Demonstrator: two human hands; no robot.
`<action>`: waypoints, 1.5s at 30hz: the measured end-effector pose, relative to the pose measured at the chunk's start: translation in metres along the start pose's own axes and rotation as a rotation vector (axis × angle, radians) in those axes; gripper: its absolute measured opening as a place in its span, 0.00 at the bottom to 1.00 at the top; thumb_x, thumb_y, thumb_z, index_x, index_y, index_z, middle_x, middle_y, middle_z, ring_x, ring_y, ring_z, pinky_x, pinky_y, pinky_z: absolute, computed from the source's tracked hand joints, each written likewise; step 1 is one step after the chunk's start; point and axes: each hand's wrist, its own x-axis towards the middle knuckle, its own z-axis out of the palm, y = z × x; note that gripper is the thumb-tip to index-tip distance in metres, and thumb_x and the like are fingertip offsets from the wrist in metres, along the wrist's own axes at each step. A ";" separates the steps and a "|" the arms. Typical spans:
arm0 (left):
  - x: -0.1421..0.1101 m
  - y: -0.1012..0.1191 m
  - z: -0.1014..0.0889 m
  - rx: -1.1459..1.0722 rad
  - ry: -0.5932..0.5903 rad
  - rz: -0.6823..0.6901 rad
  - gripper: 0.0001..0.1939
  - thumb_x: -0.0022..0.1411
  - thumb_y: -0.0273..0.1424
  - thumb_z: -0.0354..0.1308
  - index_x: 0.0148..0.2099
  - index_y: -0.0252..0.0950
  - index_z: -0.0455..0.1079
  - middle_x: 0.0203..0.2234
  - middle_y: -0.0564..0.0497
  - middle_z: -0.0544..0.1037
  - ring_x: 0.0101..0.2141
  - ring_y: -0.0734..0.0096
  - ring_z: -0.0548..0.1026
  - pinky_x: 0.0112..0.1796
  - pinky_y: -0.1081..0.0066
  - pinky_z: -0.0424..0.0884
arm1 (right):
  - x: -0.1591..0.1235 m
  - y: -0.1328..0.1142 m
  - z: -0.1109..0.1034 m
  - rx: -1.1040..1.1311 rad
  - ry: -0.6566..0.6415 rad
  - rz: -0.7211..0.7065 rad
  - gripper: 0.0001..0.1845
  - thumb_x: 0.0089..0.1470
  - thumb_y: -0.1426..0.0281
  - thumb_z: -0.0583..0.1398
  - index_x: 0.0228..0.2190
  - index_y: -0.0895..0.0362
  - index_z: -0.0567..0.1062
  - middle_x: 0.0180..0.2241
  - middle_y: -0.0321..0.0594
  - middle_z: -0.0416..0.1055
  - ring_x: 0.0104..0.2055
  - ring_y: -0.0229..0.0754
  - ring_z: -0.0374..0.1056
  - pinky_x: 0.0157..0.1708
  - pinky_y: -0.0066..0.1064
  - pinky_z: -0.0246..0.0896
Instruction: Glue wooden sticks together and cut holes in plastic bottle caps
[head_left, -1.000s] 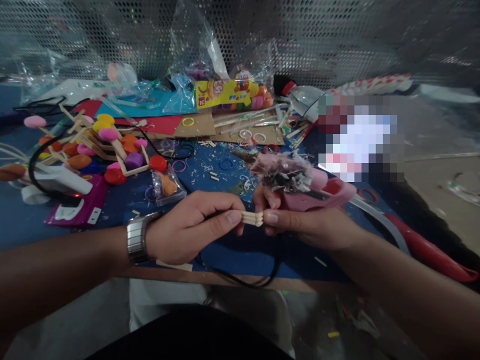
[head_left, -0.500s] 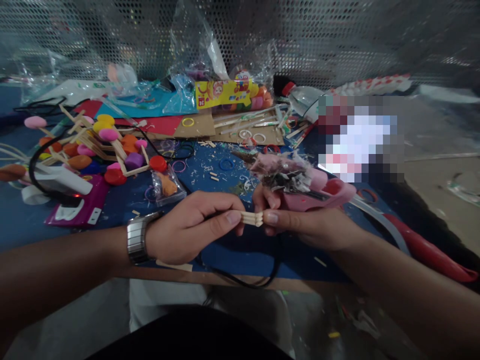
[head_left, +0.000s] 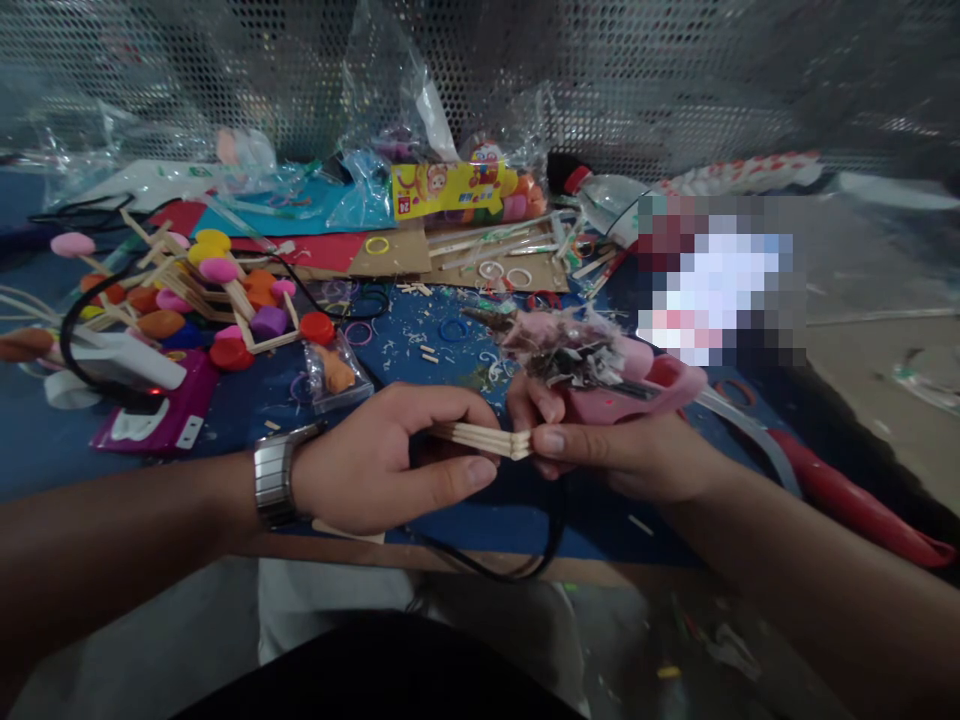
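A short bundle of thin wooden sticks spans the gap between my hands above the blue table. My left hand, with a metal watch at the wrist, curls around the bundle's left part. Its thumb lies below the sticks, and its fingers are partly hidden behind them. With thumb and fingertips, my right hand pinches the right end, where short pieces sit flush together. That same hand also keeps a pink hot glue gun, its grimy nozzle pointing left. A black cord hangs below.
Stick frames with coloured clay lumps stand left, behind a purple power strip. A bagged orange lump lies nearby. Bagged clay, cardboard and a bottle line the back. Red-handled scissors lie right, near a blurred bright patch.
My left thumb has come off the sticks and moved down, so more of their length shows. My right hand still pinches the end, slightly lower and further right.
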 end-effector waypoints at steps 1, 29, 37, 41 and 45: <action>0.000 0.000 0.000 0.015 0.011 0.013 0.09 0.66 0.32 0.59 0.41 0.30 0.72 0.27 0.53 0.74 0.26 0.79 0.68 0.27 0.78 0.66 | 0.000 0.000 0.000 0.008 0.007 0.001 0.18 0.50 0.64 0.73 0.27 0.55 0.68 0.29 0.31 0.67 0.24 0.31 0.65 0.22 0.23 0.63; 0.001 -0.010 0.004 0.287 0.242 0.320 0.08 0.64 0.27 0.65 0.46 0.35 0.79 0.34 0.47 0.85 0.31 0.75 0.81 0.35 0.78 0.74 | 0.002 0.000 0.001 -0.018 0.067 -0.011 0.21 0.48 0.63 0.73 0.26 0.55 0.66 0.28 0.30 0.65 0.22 0.30 0.65 0.19 0.21 0.63; 0.000 -0.008 0.003 0.300 0.235 0.307 0.09 0.65 0.28 0.64 0.48 0.37 0.79 0.33 0.48 0.85 0.29 0.75 0.80 0.33 0.77 0.74 | 0.001 0.000 0.001 -0.026 0.066 -0.028 0.20 0.48 0.64 0.73 0.26 0.55 0.66 0.29 0.30 0.65 0.23 0.30 0.66 0.19 0.21 0.64; 0.001 -0.009 0.004 0.301 0.237 0.310 0.09 0.65 0.28 0.64 0.48 0.37 0.79 0.32 0.48 0.85 0.29 0.75 0.80 0.33 0.77 0.74 | 0.002 -0.002 0.002 -0.047 0.054 -0.039 0.21 0.48 0.64 0.73 0.26 0.55 0.66 0.28 0.30 0.65 0.23 0.30 0.66 0.19 0.22 0.63; 0.001 -0.009 0.004 0.294 0.249 0.318 0.09 0.65 0.28 0.64 0.47 0.36 0.80 0.32 0.48 0.85 0.30 0.75 0.80 0.33 0.77 0.74 | 0.002 -0.002 0.002 -0.039 0.055 -0.040 0.21 0.48 0.65 0.73 0.26 0.55 0.66 0.28 0.30 0.65 0.23 0.30 0.66 0.20 0.22 0.62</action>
